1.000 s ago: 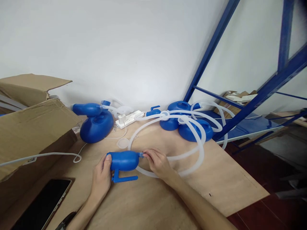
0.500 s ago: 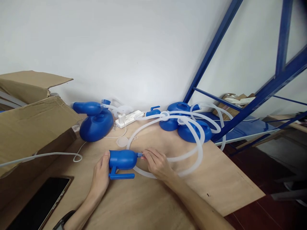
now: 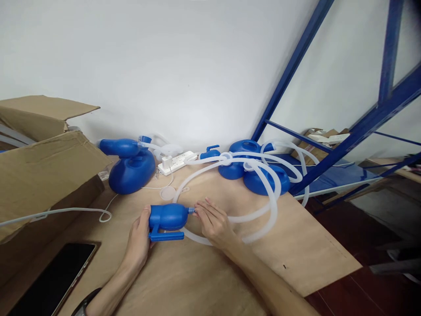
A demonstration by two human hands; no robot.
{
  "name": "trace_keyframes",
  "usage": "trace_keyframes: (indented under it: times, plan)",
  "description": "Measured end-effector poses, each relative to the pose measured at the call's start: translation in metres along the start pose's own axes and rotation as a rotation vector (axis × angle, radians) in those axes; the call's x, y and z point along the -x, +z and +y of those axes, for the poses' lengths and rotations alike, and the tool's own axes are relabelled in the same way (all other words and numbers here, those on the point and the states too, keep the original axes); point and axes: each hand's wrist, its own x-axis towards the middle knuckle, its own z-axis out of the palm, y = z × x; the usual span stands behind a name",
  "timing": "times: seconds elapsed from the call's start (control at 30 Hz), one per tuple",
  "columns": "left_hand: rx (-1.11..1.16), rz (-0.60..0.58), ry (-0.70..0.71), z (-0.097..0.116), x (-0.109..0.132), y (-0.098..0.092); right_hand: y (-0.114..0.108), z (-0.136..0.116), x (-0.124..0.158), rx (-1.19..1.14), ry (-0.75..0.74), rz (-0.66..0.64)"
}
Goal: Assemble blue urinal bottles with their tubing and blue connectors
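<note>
My left hand [image 3: 139, 233] is closed round the wide end of a blue urinal cup [image 3: 169, 217], held sideways above the wooden table. Its flat handle [image 3: 167, 236] points toward the right along the lower side. At the cup's narrow spout, a clear connector [image 3: 191, 210] shows between the blue body and my right hand [image 3: 213, 221]. The fingers of that hand are pinched together on the end of a translucent hose [image 3: 246, 217], and they cover most of the joint. Behind the cup and my right hand, the hose lies in wide loops on the table.
Blue urinal bottles [image 3: 131, 173] stand at the back left, and more [image 3: 266, 181] at the back right. Between them lies a white power strip [image 3: 177, 162]. An open cardboard box [image 3: 49, 175] and a phone [image 3: 54, 278] are at left. A blue metal rack [image 3: 296, 66] rises at right.
The cup has tipped slightly, so its handle sits a little higher. Both hands stay in nearly the same place, with my right fingers still at the spout.
</note>
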Motion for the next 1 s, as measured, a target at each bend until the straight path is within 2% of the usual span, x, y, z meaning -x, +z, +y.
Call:
trace_keyframes:
  times: [0.07,0.13,0.3,0.4,0.5,0.63,0.73,0.83,0.9,1.0]
  plan:
    - [-0.047,0.021,-0.004,0.004,0.004,0.001,-0.001,0.001,-0.002,-0.062,0.114,-0.033]
    - [-0.147,0.045,0.068,0.006,0.008,0.001,-0.004,0.002,-0.005,-0.127,0.278,-0.097]
    - [-0.255,0.054,0.258,0.006,0.013,-0.002,-0.021,0.003,-0.017,-0.318,0.672,-0.360]
    - [-0.304,0.050,0.315,0.005,0.012,-0.004,-0.030,0.005,-0.024,-0.502,0.821,-0.486]
    - [-0.338,0.034,0.358,0.003,0.012,-0.005,-0.034,0.008,-0.027,-0.599,0.889,-0.538]
    - [-0.320,-0.018,0.335,0.001,0.009,-0.007,-0.035,0.010,-0.023,-0.562,0.843,-0.556]
    - [-0.308,0.087,0.295,0.002,0.002,-0.014,-0.035,0.015,-0.015,-0.376,0.706,-0.426]
    - [-0.281,0.179,0.285,0.005,-0.007,-0.022,-0.037,0.022,-0.008,-0.216,0.473,-0.337]
    - [-0.264,0.158,0.274,0.005,-0.010,-0.023,-0.039,0.024,-0.008,-0.151,0.361,-0.366]
    - [-0.256,0.078,0.260,0.004,-0.005,-0.019,-0.041,0.015,-0.012,-0.136,0.235,-0.485]
